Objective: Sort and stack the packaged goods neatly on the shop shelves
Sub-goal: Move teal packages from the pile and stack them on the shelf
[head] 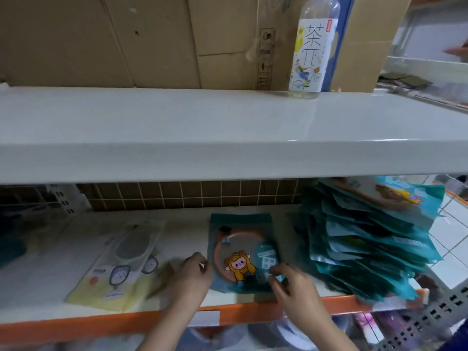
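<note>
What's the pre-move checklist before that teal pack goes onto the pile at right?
1. Teal pack lies flat on the lower shelf: ok.
2. Left hand at the pack's left edge: ok; firm grip: cannot tell.
3. Right hand on the pack's lower right corner: ok.
4. Teal stack squared up: not ok, packs fan out and overhang the front edge.
5. Yellow pack lies apart, left of the hands: ok.
6. Headroom above the stack under the upper shelf: cannot tell.
</note>
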